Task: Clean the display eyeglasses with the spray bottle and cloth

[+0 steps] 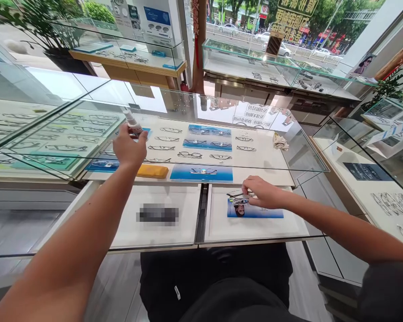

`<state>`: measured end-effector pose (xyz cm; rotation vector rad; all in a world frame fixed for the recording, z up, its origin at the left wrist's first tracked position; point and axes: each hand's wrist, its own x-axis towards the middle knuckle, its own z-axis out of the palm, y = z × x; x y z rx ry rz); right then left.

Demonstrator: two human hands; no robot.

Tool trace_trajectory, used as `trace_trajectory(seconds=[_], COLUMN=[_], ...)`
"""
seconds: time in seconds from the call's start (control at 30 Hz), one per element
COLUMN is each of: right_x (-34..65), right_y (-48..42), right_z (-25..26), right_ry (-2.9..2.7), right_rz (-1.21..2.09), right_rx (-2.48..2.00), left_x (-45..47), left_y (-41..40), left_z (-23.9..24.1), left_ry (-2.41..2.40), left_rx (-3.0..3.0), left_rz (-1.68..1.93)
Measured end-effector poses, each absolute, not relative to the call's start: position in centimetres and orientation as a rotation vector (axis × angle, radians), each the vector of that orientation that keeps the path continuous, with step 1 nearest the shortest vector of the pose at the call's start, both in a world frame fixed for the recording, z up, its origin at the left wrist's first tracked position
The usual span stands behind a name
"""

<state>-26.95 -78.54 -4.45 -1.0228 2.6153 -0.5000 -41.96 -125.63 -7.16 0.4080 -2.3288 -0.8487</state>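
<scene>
Closed round a small white bottle (133,121), my left hand (129,145) is over the left part of the glass-topped display case (265,158). My right hand (262,192) pinches a pair of eyeglasses (238,195) above the right open drawer (218,228). Below those glasses lies a blue printed card (268,213) with a portrait on it. Part of the frame is hidden by my fingers. A crumpled pale cloth (280,141) rests toward the right end of the case.
Several eyeglass frames (190,155) and blue cards (177,173) sit under the glass, with a yellow case (152,171) beside them. In the left drawer (127,235) is a blurred-out dark item (157,214). More glass showcases (372,165) stand around.
</scene>
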Motion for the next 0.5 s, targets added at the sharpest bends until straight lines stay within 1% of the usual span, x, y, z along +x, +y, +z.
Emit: trace_trajectory(seconds=[0.13,0.23,0.33,0.5], right_x=[-26.3,-29.3,-33.4,-37.9], right_y=[-79.2,-78.7,-78.0,-77.6], right_z=[2.2,4.5,4.1,1.2], right_ry=[2.762,2.933,3.039,3.110], right_rz=[-0.492,-0.399,-0.300,-0.184], right_rx=[-1.077,-1.019,-0.946,-0.791], left_x=[-41.8,-41.6,-41.4,-41.3], left_y=[-125.6,-125.5,-125.3,-125.2], left_z=[-7.0,-6.7,-6.6,-6.4], left_ry=[-2.345,-2.358,-2.364,-2.365], left_rx=[0.423,0.437,0.442,0.448], left_rz=[-0.848,-0.842,-0.837,-0.824])
